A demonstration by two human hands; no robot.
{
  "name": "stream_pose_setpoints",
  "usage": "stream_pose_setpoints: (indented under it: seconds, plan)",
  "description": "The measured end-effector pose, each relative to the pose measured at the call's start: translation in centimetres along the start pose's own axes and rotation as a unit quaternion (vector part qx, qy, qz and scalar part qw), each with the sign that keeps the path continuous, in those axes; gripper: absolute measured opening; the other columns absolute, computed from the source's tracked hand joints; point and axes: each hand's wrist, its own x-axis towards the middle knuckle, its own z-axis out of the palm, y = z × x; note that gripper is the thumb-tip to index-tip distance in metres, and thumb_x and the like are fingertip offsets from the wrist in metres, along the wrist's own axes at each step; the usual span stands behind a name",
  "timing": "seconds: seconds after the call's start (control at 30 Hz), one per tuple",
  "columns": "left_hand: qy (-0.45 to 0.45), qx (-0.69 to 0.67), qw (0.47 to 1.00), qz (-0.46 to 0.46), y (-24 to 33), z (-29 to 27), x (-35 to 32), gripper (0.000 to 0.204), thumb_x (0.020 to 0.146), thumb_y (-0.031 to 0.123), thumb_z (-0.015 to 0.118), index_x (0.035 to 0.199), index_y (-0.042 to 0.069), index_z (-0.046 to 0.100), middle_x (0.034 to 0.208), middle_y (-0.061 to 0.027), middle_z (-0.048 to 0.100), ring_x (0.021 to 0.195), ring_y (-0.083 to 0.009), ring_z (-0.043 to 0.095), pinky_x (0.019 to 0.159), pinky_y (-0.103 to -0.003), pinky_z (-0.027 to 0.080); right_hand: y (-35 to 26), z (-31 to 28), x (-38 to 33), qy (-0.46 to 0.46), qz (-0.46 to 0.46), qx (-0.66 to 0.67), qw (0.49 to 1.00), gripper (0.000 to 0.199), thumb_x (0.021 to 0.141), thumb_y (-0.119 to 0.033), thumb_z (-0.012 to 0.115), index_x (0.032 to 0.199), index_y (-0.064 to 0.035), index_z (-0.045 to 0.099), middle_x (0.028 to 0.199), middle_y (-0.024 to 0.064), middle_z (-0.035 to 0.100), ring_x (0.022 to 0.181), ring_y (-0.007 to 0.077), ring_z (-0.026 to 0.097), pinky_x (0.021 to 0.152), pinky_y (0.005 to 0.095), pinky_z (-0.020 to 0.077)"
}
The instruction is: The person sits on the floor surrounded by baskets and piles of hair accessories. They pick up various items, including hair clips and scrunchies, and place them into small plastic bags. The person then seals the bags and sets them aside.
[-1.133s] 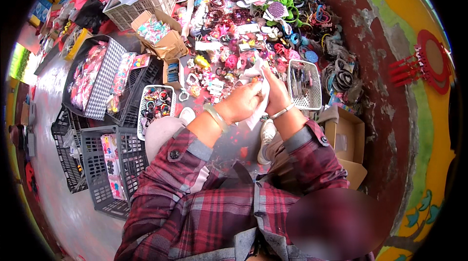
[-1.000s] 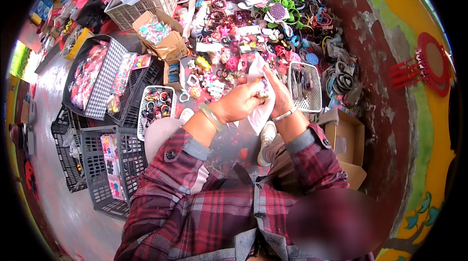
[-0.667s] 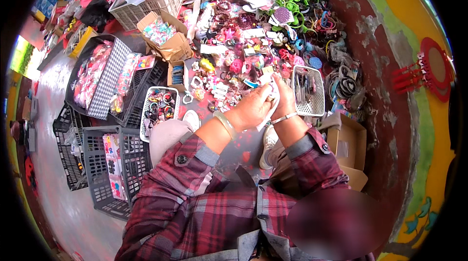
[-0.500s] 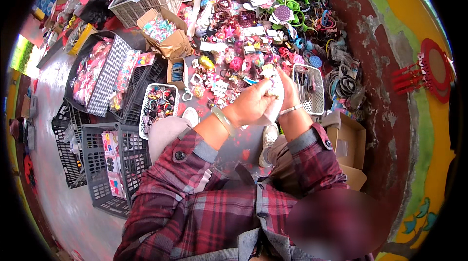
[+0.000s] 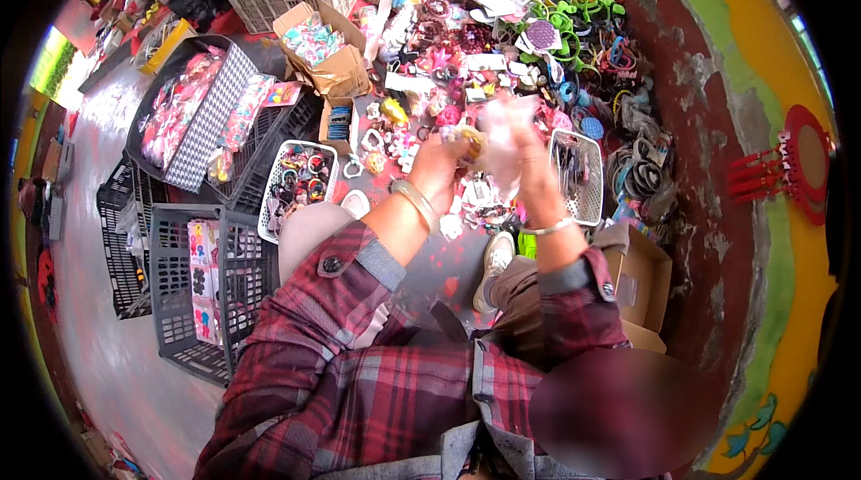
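Note:
My left hand (image 5: 434, 171), a jade-like bangle at its wrist, pinches a small yellowish-brown ruffled piece (image 5: 470, 147), perhaps a hair tie; its exact kind is blurred. Close beside it, my right hand (image 5: 540, 182) grips a pale pinkish, see-through plastic bag (image 5: 509, 126), smeared by motion. Both hands are raised over a wide pile of hair accessories (image 5: 439, 58) on the floor, with beads, flowers, bands and small cards in it. Whether the small piece touches the bag cannot be made out.
White baskets stand left (image 5: 269, 227) and right (image 5: 587, 211) of my hands. Dark crates (image 5: 170, 292) and an open carton (image 5: 345, 72) lie to the left. Green headbands (image 5: 574, 9) sit at the back. A cardboard box (image 5: 653, 287) is beside my right leg, near the wall.
My hands, pressed together around a white packet before, have moved apart. The yellowish-brown piece now shows in my left hand, and the bag stands up from my right.

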Motion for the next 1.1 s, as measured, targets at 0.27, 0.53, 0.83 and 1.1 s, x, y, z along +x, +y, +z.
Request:
stream_pose_setpoints:
  seconds: [0.27, 0.53, 0.83, 1.1]
  plan:
    - [-0.219, -0.287, 0.93, -0.06, 0.7, 0.9, -1.2, 0.041, 0.091, 0.036, 0.038, 0.115, 0.004, 0.046, 0.11, -0.0084, 0.054, 0.101, -0.0214, 0.052, 0.091, -0.036, 0.038, 4.0, -0.9, 1.1, 0.008, -0.274, -0.449, 0.851, 0.039, 0.082, -0.03, 0.055, 0.113, -0.0052, 0.052, 0.111, 0.0202, 0.051, 0.107, 0.034, 0.048, 0.089, 0.0375, 0.0388]
    - [-0.256, -0.227, 0.931, -0.129, 1.3, 0.8, -2.2, 0.061, 0.089, 0.044, 0.04, 0.123, -0.007, 0.036, 0.118, -0.017, 0.047, 0.111, -0.0239, 0.044, 0.097, -0.035, 0.032, 4.7, -1.0, 1.3, 0.142, -0.186, -0.304, 0.924, 0.016, 0.081, -0.017, 0.058, 0.09, -0.0043, 0.059, 0.073, 0.0131, 0.058, 0.066, 0.0285, 0.054, 0.061, 0.0351, 0.0428]
    - [-0.146, 0.049, 0.972, 0.177, 1.9, 1.3, -1.8, 0.024, 0.09, 0.015, 0.048, 0.106, 0.0, 0.055, 0.103, -0.009, 0.058, 0.095, -0.0141, 0.055, 0.083, -0.029, 0.045, 6.7, -4.3, 4.1, 0.06, 0.083, 0.38, 0.919, 0.027, 0.091, -0.029, 0.043, 0.1, -0.0056, 0.054, 0.086, 0.0064, 0.062, 0.071, 0.0184, 0.06, 0.061, 0.0316, 0.0499]
    - [-0.126, -0.036, 0.985, 0.115, 0.7, 1.6, -1.0, 0.037, 0.083, 0.023, 0.062, 0.109, 0.002, 0.047, 0.099, -0.0052, 0.055, 0.089, -0.0098, 0.053, 0.08, -0.025, 0.043, 4.5, -1.6, 2.6, 0.037, -0.037, 0.294, 0.954, 0.038, 0.091, -0.035, 0.044, 0.113, -0.0042, 0.048, 0.105, 0.0093, 0.057, 0.095, 0.021, 0.056, 0.086, 0.0346, 0.0435]
